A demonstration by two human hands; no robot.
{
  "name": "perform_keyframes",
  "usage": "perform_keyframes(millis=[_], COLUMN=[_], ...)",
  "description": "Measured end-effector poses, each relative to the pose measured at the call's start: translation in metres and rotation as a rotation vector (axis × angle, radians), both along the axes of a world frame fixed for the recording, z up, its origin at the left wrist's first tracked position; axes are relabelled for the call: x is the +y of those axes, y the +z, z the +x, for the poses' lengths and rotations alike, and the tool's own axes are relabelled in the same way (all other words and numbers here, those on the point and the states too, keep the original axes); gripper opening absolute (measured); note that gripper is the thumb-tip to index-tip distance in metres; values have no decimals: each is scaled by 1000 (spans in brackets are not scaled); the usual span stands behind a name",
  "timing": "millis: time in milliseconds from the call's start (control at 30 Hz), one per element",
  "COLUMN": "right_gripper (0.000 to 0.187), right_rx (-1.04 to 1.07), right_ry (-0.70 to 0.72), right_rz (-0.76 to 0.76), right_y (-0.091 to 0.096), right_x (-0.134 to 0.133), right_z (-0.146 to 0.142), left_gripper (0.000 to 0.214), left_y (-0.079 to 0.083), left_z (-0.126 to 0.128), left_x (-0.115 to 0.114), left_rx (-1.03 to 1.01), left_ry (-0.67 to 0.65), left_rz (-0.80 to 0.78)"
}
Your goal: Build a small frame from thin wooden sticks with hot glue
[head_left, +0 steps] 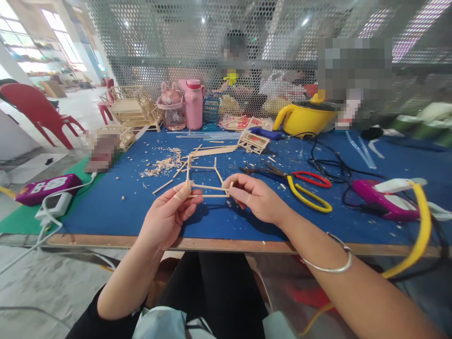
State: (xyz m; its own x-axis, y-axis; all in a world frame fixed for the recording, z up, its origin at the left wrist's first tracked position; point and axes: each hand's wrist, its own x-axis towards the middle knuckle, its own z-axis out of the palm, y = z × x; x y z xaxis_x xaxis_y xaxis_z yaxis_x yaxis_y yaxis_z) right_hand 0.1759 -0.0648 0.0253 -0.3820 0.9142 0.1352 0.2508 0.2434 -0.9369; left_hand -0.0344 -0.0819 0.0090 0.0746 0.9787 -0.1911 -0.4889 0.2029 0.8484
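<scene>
Between my hands is a small wooden stick frame (208, 187), made of thin pale sticks joined at the corners, held just above the blue table top. My left hand (174, 207) pinches its near left corner between thumb and fingers. At the near right corner, my right hand (252, 195) grips the frame the same way. My fingertips partly hide both corners. Beyond the frame lie several loose wooden sticks (215, 150) and a heap of wood shavings (164, 165). To the right of my right hand are scissors (307, 193) with yellow and red handles.
A small finished stick model (253, 142) lies behind the sticks. A pink bottle (194, 106), a clear cup (173, 113) and a yellow pot (307, 120) stand along the mesh screen. Purple power strips (49, 189) with cables are at both sides. People sit beyond the mesh.
</scene>
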Motion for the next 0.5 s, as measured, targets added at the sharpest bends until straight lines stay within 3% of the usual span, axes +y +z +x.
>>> perform_keyframes(millis=[133, 233, 300, 400, 500], right_gripper=[29, 29, 27, 24, 27], right_rx=[151, 166, 32, -303, -497], right_ry=[-115, -321, -362, -151, 87], right_rz=[-54, 150, 360, 556, 534], right_y=[0, 4, 12, 31, 47], right_x=[3, 3, 2, 4, 12], right_z=[3, 7, 9, 7, -1], left_gripper=[11, 12, 12, 13, 13], left_y=[0, 0, 0, 1, 1], left_z=[0, 0, -1, -1, -2], left_x=[0, 1, 1, 2, 2], left_rx=[38, 36, 16, 4, 23], left_ry=[14, 13, 8, -6, -15], left_rz=[-2, -9, -19, -32, -26])
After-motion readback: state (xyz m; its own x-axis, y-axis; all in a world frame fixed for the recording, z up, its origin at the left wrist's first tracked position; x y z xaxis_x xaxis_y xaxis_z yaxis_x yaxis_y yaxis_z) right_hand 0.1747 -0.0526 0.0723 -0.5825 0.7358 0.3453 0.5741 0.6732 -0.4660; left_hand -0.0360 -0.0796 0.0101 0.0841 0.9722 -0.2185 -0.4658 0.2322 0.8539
